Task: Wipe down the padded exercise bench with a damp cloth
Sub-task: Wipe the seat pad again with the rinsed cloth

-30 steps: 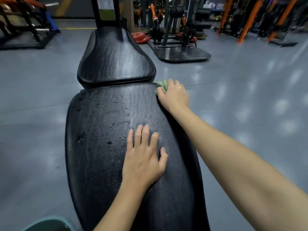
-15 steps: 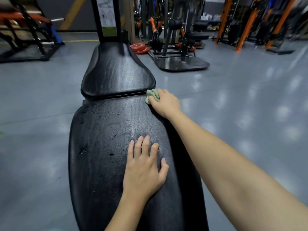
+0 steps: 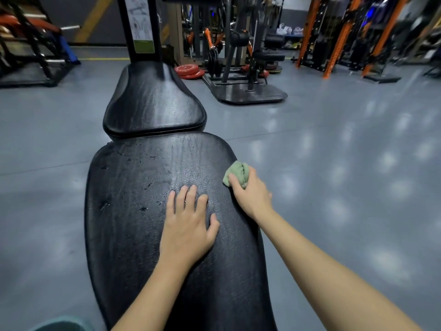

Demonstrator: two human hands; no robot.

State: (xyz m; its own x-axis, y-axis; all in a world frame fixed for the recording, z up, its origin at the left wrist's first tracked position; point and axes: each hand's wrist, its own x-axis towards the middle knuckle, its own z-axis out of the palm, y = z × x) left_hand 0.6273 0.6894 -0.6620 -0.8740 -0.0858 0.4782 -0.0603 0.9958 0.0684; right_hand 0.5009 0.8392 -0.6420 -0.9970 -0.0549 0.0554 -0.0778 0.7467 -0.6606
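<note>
From the head camera, the black exercise bench (image 3: 133,235) ran straight away from the person, its long back pad nearest and a shorter seat pad (image 3: 152,101) beyond it, the two separated by a narrow gap. The long pad's grained vinyl shone wet in streaks across its far half, with scattered water droplets (image 3: 143,208) towards its left side.

The left hand (image 3: 188,225) lay flat on the middle of the long pad, palm down, fingers straight and slightly spread, holding nothing. The right hand (image 3: 251,195) was at the pad's right edge, just beyond the left hand and apart from it, its fingers curled round a bunched green cloth (image 3: 235,173). The cloth stuck out ahead of the knuckles and touched the rim of the pad.

A black upright post (image 3: 142,27) bearing a printed label rose behind the seat pad. The floor (image 3: 346,163) was glossy grey. Further back stood red weight plates (image 3: 189,70) on the floor, a dark machine on a flat base (image 3: 248,93), and orange racks (image 3: 338,37). A teal rounded object (image 3: 62,324) showed at the bottom left corner; what it was could not be told.
</note>
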